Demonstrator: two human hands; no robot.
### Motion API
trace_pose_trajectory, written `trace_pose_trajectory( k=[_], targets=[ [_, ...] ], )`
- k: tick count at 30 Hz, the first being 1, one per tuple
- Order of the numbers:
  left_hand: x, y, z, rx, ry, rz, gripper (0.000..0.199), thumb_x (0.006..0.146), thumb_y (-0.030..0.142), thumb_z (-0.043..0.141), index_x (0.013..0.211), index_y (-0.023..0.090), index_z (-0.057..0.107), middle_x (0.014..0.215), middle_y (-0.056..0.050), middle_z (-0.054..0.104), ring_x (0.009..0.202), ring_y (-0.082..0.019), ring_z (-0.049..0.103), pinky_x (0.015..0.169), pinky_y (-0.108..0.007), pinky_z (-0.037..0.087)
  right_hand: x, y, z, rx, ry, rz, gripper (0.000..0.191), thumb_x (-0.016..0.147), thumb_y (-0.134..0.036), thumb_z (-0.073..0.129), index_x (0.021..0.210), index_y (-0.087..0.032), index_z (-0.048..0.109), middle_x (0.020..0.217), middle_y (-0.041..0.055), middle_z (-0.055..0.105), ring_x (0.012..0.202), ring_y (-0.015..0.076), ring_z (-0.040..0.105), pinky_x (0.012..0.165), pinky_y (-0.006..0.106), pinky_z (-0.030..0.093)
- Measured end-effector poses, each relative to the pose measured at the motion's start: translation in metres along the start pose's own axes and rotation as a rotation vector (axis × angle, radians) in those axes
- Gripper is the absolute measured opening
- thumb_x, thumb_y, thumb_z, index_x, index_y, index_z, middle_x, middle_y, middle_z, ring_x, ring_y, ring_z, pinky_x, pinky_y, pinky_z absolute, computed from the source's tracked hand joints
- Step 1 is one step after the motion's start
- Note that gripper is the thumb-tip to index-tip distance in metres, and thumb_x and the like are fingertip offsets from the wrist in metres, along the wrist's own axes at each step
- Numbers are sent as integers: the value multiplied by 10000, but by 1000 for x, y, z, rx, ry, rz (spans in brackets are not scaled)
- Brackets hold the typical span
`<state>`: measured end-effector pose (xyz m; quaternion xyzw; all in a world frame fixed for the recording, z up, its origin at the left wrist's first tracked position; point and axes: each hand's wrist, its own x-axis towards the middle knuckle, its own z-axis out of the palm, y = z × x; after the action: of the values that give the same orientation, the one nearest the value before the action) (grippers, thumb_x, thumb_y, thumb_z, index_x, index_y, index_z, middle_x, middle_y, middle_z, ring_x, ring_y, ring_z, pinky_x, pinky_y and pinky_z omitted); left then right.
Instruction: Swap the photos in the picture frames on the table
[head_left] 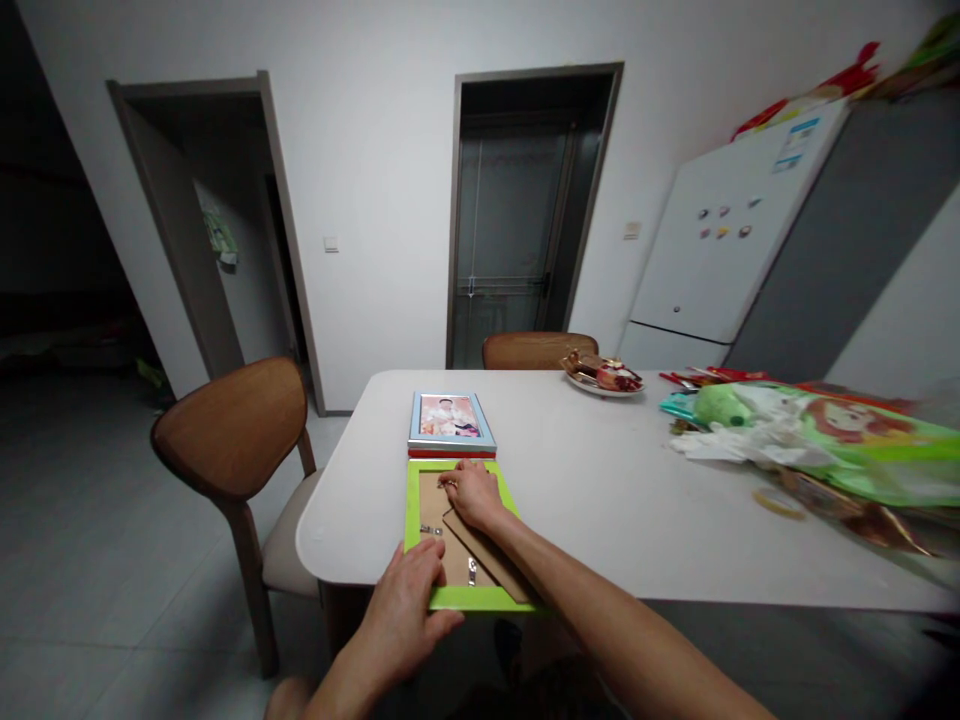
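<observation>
A green picture frame [480, 598] lies back side up at the near edge of the table, its brown backing board [454, 560] and folded stand [491, 558] showing. My left hand [409, 595] grips the frame's lower left side, thumb below the near edge and fingers on top. My right hand [472, 495] is at the far end of the backing, fingers pinched at a small metal clip [444, 484]. Another metal clip [472, 572] sits near the frame's near side. Just beyond lies a light blue picture frame [450, 418], photo side up, on top of something red.
On the white table [585, 480], a plate [604, 386] holds wrapped food at the far side. Plastic bags and packaging [825, 430] cover the right part, with a roll of tape [778, 503] near them. Wooden chairs [232, 430] stand at the left and far side.
</observation>
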<state>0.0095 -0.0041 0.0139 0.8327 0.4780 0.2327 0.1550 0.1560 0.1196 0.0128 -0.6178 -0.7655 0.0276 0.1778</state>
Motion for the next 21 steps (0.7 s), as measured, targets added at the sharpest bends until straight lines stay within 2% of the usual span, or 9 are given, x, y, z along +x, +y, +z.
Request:
trace_pose_trajectory(
  k=[4,6,10,14,17,21],
  targets=[
    [0,-6,6,2,22,17,553,598,211,671,1103,152,453,1187,-117,501,1144,-235,399,998,-456,231,-10,-5,-6,27,21,-15,280,796,-283,402,984,-261,609,938,62,556,872,196,452,726,308,312],
    [0,-9,9,-13,36,22,572,604,212,662,1128,160,439,1163,-107,521,1132,-238,411,994,-465,237,-19,-9,-8,82,41,-81,281,780,-324,439,998,-253,602,975,57,553,909,195,450,772,313,305],
    [0,-10,11,-45,69,24,532,604,216,656,1102,184,471,1052,-73,583,1062,-241,468,971,-462,279,-35,-15,-8,207,-25,-261,232,709,-397,539,836,-244,660,980,31,557,935,186,451,808,288,304],
    [0,-10,11,-50,90,27,540,602,219,656,1107,183,470,1051,-72,582,1046,-243,477,974,-472,265,-36,-24,-4,192,-11,-224,174,724,-321,529,778,-220,660,863,31,579,864,163,476,764,259,330],
    [0,-11,12,-47,87,20,537,600,221,655,1105,196,472,1036,-63,588,1041,-243,481,969,-472,271,-33,-27,-5,168,-13,-181,165,725,-282,521,766,-197,657,852,45,585,861,166,483,760,256,339],
    [-1,-12,12,-56,77,20,567,586,212,670,1114,184,464,1076,-71,571,1061,-237,467,970,-446,285,-38,-14,-19,288,-78,-281,195,734,-239,498,851,-198,649,894,45,597,897,164,493,810,264,341]
  ],
)
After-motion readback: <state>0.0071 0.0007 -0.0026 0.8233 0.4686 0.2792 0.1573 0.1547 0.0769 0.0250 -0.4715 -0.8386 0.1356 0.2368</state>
